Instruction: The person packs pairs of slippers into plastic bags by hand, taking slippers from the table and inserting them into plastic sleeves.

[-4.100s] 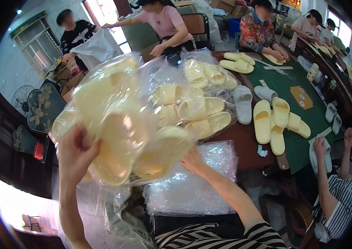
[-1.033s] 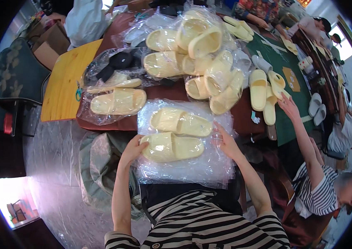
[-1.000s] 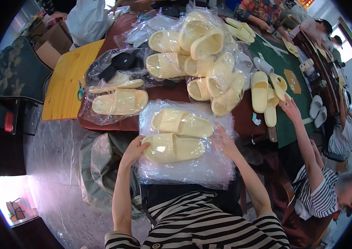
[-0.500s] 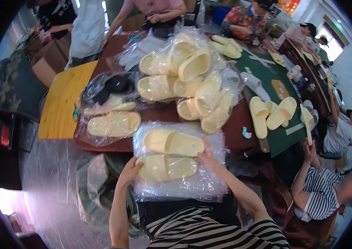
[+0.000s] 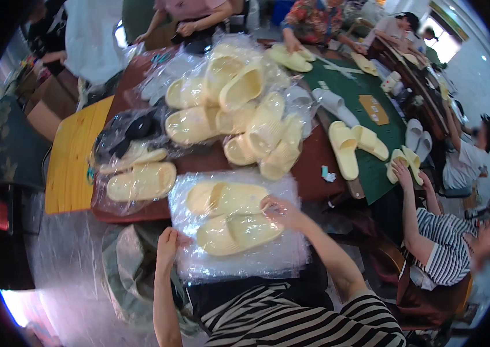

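Note:
Two pale yellow slippers (image 5: 239, 234) lie side by side on a stack of clear plastic bags (image 5: 239, 267) in front of me. Glossy film shines over them, so they seem to be inside the top bag. At the stack's left edge my left hand (image 5: 168, 244) is closed, its fingertips pinching the plastic. My right hand (image 5: 282, 213) reaches over the slippers' right ends, fingers bent together on the film there. Just beyond the stack, a heap of bagged yellow slippers (image 5: 236, 110) covers the dark red table (image 5: 320, 153).
Bagged slippers (image 5: 141, 182) lie at the left beside a black item (image 5: 141, 127). A yellow wooden board (image 5: 74, 159) juts out further left. On the right, loose slippers (image 5: 344, 150) rest on a green mat (image 5: 381, 173). A co-worker in stripes (image 5: 441, 243) handles a pair there; others work beyond.
My left hand has come off the slippers to the bag's left edge. The front slipper has shifted right and tilted. The striped co-worker's hands now hold a pair at the green mat.

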`<state>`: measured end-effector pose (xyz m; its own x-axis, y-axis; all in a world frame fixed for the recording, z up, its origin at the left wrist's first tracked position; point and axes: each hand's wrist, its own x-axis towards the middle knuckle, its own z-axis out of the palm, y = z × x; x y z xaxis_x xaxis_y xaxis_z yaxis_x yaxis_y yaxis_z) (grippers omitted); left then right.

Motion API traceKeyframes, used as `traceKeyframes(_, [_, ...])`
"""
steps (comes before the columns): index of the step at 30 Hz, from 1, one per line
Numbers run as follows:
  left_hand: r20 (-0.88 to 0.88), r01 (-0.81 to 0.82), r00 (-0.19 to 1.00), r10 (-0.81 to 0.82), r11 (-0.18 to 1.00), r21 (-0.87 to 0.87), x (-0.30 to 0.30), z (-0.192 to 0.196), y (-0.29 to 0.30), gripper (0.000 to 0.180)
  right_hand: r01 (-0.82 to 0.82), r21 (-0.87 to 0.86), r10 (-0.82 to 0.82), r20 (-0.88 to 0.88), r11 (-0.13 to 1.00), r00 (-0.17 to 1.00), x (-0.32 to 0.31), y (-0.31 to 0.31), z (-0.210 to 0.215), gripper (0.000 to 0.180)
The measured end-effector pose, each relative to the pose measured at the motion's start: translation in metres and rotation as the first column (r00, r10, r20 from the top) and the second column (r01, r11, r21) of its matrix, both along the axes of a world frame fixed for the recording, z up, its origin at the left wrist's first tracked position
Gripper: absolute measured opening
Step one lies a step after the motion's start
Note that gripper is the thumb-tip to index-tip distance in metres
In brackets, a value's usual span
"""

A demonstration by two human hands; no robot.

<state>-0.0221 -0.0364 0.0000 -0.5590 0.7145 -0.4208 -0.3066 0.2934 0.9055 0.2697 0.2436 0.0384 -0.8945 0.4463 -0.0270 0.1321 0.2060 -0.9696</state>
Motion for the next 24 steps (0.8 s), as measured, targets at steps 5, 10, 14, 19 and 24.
traceKeyframes(5, [-0.333,0.061,0.938,-0.101,0.99,-0.129,0.01,0.015,0.012,0.014,0.051,0.017,-0.052,0.087,0.999,0.995,0.04,0.034,0.022,0.019])
traceKeyframes(10, [-0.807,0.032,0.473,-0.354,0.922,-0.386,0.022,0.073,0.028,0.034,-0.022,-0.194,0.05,0.139,0.981,0.989,0.037,0.051,0.011,0.02])
traceKeyframes(14, [-0.92,0.231,0.197,-0.339,0.928,-0.292,0.009,0.055,0.053,0.045,-0.023,-0.192,0.043,0.1,0.981,0.994,0.018,0.052,0.011,0.018])
traceKeyframes(19, [-0.86,0.187,0.209,-0.465,0.882,-0.432,0.013,-0.009,0.056,0.056,0.031,-0.206,0.003,0.16,0.978,0.987,0.047,0.049,0.025,0.02])
traceKeyframes(24, [-0.885,0.182,0.2,-0.42,0.903,-0.388,0.019,-0.009,0.061,0.063,0.309,-0.094,-0.29,0.173,0.946,0.941,0.151,0.038,0.054,0.023])
